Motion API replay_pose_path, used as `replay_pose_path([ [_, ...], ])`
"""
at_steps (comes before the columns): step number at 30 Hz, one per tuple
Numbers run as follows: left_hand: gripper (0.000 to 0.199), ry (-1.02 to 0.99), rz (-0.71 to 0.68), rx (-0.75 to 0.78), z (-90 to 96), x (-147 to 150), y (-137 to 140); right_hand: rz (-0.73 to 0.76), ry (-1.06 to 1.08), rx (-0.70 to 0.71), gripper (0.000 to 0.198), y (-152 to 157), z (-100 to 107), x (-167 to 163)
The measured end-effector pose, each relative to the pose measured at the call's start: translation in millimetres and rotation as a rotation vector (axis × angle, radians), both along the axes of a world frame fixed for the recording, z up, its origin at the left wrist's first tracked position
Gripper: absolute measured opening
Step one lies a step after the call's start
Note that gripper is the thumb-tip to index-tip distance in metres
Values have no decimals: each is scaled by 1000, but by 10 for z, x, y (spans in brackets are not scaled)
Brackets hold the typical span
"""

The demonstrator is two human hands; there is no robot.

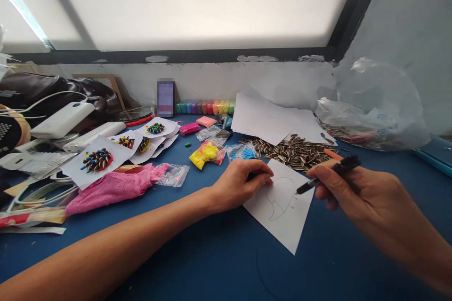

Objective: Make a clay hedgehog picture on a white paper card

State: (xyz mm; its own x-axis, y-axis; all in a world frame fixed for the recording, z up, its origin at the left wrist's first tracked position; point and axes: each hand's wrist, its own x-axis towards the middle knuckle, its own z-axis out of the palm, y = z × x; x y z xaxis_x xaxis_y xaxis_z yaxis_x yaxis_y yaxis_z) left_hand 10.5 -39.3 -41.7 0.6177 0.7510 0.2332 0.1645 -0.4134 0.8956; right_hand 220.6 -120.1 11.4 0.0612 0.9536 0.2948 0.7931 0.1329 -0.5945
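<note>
The sheet (294,235) lies right of centre in the lower half of the frame, flat on the blue desk (212,263), one corner aimed at the bottom edge. The right hand (370,197), at the lower right, is the nearer to the outline's (280,197) right side; its grip is closed on the pen (344,165). The pen's long axis slants from upper right to lower left, so the tip meets that side beside some short strokes; whether it touches paper I cannot tell. The left hand (242,183) rests on the sheet's upper left edge, fingers loosely curled; whether they pinch it is unclear. Farther up, seeds (293,151) lie heaped just beyond the sheet.
</note>
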Motion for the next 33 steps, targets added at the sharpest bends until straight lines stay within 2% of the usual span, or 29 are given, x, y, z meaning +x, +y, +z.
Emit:
replay_pose_path([
  [3,13,-2,-2,0,1,5,7,24,8,-21,54,5,-47,-22],
  [6,13,-4,-2,2,6,11,13,61,-27,27,53,18,-73,-23],
  [11,13,-6,-5,9,3,16,22,196,-168,-23,36,41,-125,-25],
  [13,13,-9,-4,9,-2,17,26,202,-133,-29,36,23,-129,-55],
  [16,14,-17,-11,4,-8,17,24,159,28,-26,38,-34,-113,-134],
  [19,14,-20,-12,-4,-10,17,17,199,138,-133,29,-83,-138,-218],
  [21,13,-21,-7,-4,-9,20,15,214,146,-198,22,-94,-195,-258],
  [26,13,-28,-8,11,-11,27,22,230,159,-252,25,-63,-359,-293],
  [33,14,-40,-14,3,-32,21,33,258,157,-259,28,-18,-374,-305],
])
